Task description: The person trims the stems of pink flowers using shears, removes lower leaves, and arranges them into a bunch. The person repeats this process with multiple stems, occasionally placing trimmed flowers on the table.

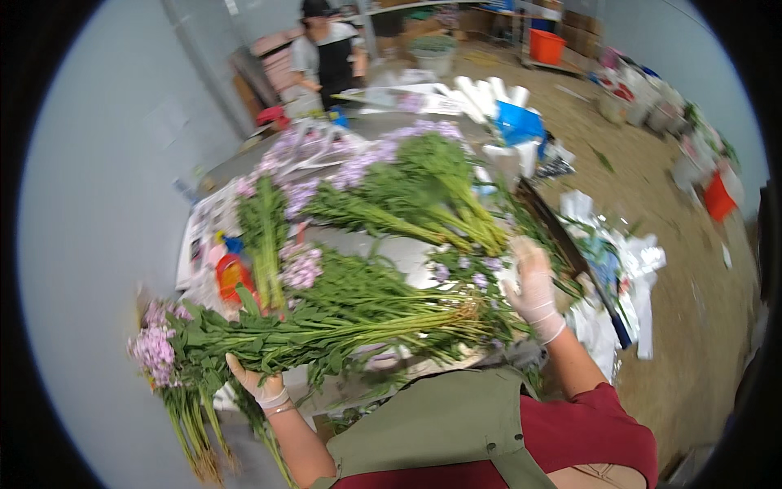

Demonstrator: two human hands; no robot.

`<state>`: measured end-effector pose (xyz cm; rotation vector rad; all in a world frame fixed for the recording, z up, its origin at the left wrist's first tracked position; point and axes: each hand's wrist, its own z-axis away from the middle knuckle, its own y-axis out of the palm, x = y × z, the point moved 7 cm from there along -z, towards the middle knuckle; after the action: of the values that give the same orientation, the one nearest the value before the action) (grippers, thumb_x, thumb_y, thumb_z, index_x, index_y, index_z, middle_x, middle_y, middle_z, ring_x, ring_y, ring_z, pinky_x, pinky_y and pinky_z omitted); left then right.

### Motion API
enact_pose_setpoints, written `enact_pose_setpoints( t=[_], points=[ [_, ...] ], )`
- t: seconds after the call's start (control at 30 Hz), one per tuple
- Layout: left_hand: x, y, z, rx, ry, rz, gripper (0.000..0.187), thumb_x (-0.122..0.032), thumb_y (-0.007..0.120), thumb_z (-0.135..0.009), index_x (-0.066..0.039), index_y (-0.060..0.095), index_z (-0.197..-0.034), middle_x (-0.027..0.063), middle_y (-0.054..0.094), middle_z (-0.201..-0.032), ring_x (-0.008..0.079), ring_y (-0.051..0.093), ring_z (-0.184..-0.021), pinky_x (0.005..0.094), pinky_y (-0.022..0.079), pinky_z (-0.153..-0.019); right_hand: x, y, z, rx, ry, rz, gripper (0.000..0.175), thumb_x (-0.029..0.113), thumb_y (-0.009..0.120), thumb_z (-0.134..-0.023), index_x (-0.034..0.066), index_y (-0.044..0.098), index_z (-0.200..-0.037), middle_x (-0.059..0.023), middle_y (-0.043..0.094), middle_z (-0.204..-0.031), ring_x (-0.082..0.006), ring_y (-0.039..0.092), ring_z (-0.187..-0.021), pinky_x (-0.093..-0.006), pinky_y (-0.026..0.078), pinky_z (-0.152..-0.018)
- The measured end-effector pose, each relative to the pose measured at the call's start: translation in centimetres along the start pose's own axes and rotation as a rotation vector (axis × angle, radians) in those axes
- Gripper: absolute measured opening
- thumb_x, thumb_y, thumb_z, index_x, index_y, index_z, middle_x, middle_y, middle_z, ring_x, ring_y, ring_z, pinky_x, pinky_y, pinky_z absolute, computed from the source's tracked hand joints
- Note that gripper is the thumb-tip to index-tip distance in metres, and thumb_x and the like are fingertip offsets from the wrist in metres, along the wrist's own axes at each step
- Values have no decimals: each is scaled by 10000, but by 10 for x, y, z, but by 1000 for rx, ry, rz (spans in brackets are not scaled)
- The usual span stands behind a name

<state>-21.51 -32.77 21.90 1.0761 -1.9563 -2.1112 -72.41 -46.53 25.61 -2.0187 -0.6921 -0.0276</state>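
Note:
My left hand [259,384], in a thin pale glove, lies against the lower side of a long bunch of pink-flowered stems [342,333]; its thumb shows and the other fingers are hidden under the leaves. The bunch lies sideways, with flowers to the left and rooted ends to the right. My right hand [533,284], gloved too, has its fingers apart just right of the stem ends; whether it touches any is not clear. Beyond lie trimmed bunches with lilac flowers [452,183]. Another bunch [266,238] lies upright in view at left.
A long dark blade with a blue handle [622,330] runs along the table's right side. Plastic wrapping [635,269] and leaf scraps lie beyond it. A co-worker [333,58] in a dark apron stands across the table. Flower buckets [617,104] line the right wall.

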Motion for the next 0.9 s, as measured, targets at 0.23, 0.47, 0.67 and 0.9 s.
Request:
enact_pose_setpoints(
  t=[0.23, 0.47, 0.67, 0.9],
  points=[
    [100, 26, -8, -144, -84, 51, 593, -382, 656, -872, -95, 472, -1358, 88, 506, -1362, 305, 489, -1212, 506, 372, -1057, -236, -74, 245, 690, 1032, 625, 884, 295, 744, -721, 129, 267, -1446, -223, 399, -1387, -387, 398, -1279, -474, 394, -988],
    [207, 34, -9, -186, -536, -83, 787, -512, 643, -847, -56, 344, -1415, 141, 368, -1454, 358, 382, -1299, 549, 307, -1084, -333, -81, 332, 596, 1349, 93, 440, 318, 736, -688, 31, 638, -1007, -202, 672, -900, -325, 661, -867, -423, 501, -778],
    [251, 27, -23, -198, -392, 37, 649, -478, 638, -865, -70, 463, -1338, 79, 525, -1326, 282, 497, -1207, 470, 393, -1046, -268, -202, 208, 206, 879, 208, 372, 224, 757, -650, 33, 619, -939, -157, 648, -780, -303, 645, -707, -368, 503, -657],
    [322, 40, -39, -217, -427, -4, 642, -488, 619, -875, -77, 459, -1343, 92, 506, -1345, 285, 479, -1226, 491, 375, -1056, -216, -313, -78, -128, 355, 451, 292, 307, 616, -833, 17, 590, -809, -172, 586, -704, -317, 582, -647, -404, 441, -589]
  ],
)
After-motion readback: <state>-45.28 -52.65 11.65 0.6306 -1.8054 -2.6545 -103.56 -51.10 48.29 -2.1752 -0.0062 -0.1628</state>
